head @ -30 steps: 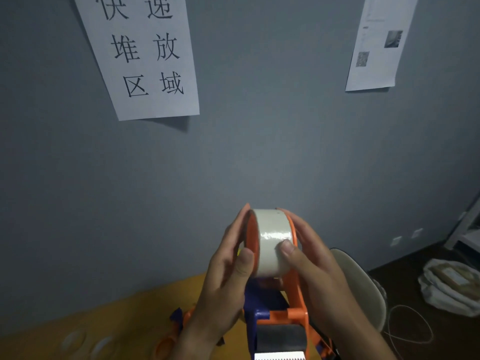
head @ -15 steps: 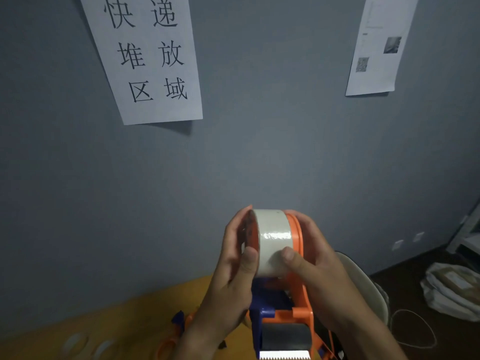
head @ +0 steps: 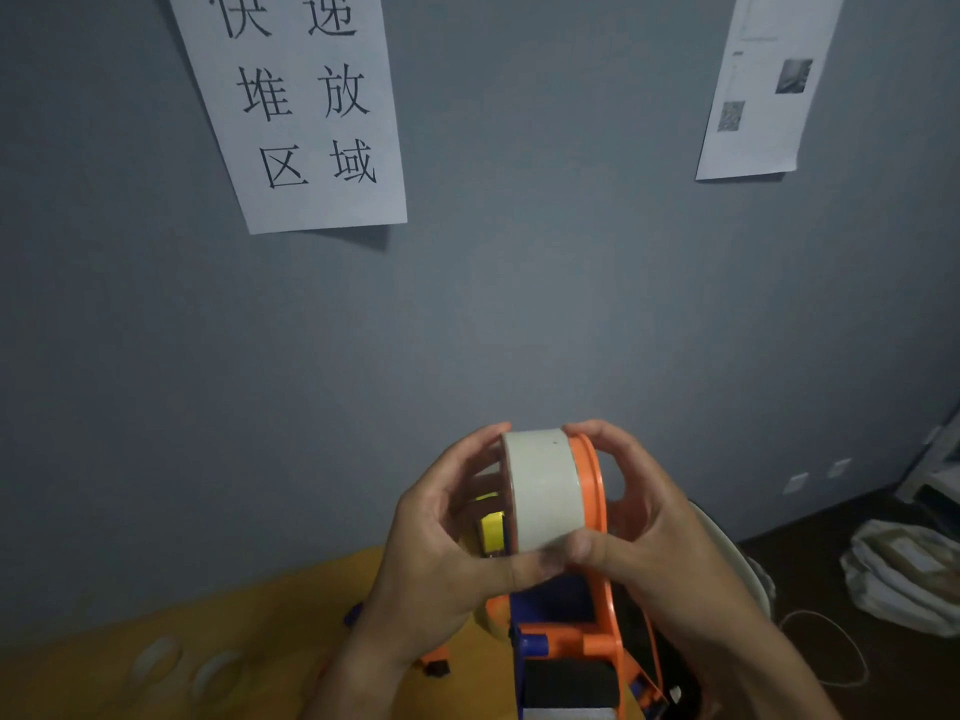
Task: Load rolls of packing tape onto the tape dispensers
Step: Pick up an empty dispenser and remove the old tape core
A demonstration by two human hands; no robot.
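Observation:
I hold an orange and blue tape dispenser [head: 592,631] upright in front of a grey wall. A whitish roll of packing tape [head: 543,485] sits on its hub against the orange side plate. My left hand [head: 441,537] grips the roll from the left, fingers over its top and thumb at its lower edge. From the right, my right hand [head: 639,532] curls round the orange plate, its thumb pressed on the roll's lower edge beside the left thumb. A yellow part [head: 491,532] shows inside the roll.
A yellow table [head: 208,631] lies below, with two clear tape rolls [head: 182,667] at lower left and another orange dispenser [head: 431,662] partly hidden behind my left wrist. A pale chair back [head: 727,553] stands on the right, with white bags [head: 904,569] and a cable on the dark floor.
My left hand has opened wider around the roll, so the yellow part inside now shows. Both thumbs slid down to the roll's lower edge. The dispenser tilted slightly.

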